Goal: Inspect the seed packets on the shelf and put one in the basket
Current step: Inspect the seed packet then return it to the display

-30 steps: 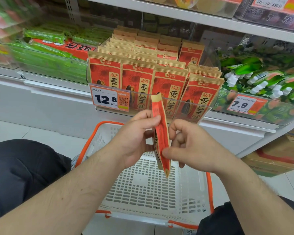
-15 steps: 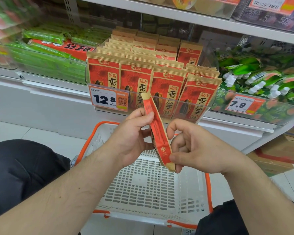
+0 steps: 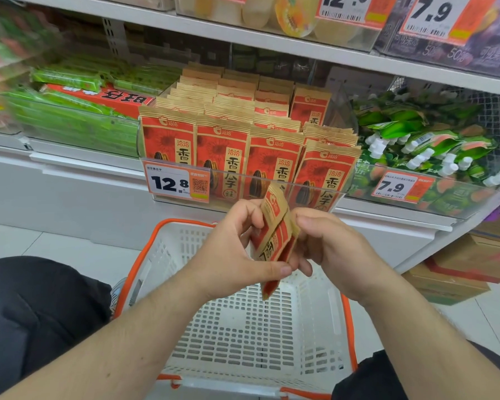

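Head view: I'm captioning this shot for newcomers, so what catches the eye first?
A red seed packet held by the left hand and the right hand, above a white basket. Behind stand rows of matching packets with a 12.8 price tag.

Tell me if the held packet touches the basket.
Apart. The head view shows the packet held by both hands above the basket, its lower tip hanging over the open floor.
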The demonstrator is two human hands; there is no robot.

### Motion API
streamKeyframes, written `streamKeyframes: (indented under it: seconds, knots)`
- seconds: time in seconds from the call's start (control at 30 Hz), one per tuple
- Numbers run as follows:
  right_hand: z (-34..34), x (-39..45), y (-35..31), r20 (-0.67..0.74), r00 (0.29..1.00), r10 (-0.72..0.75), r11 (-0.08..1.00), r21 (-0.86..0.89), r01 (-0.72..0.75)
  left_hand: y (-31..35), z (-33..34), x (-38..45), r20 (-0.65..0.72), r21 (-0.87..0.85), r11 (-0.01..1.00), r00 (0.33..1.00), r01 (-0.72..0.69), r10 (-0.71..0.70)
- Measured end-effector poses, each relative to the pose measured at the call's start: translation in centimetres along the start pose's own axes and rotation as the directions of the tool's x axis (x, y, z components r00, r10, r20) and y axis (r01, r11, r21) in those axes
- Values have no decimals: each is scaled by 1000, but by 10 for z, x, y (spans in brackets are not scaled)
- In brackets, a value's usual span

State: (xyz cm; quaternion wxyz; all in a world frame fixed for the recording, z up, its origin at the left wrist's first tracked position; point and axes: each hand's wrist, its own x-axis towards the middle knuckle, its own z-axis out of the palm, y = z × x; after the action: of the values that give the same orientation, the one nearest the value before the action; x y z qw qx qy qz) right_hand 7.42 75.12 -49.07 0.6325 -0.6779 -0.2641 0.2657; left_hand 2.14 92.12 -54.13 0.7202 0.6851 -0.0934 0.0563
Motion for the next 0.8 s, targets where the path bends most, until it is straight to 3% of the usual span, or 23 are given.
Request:
streamKeyframes:
  seconds: [0.17, 0.4, 0.67, 0.8]
  knots:
    - [2, -2, -1, 5, 1000, 19, 997, -69, -19, 1, -2, -1, 21, 137, 989, 998, -57, 55]
    - [5, 0, -4, -102, 993, 67, 995, -66, -74, 8, 2, -3, 102, 298, 949, 992, -104, 77]
    - [5, -1, -3, -90, 993, 82, 995, -42, -86, 7, 1, -2, 97, 313, 941, 990, -127, 101]
    - [3, 1, 2, -122, 990, 69, 994, -74, -78, 5, 0, -1, 83, 236, 963, 990, -131, 115]
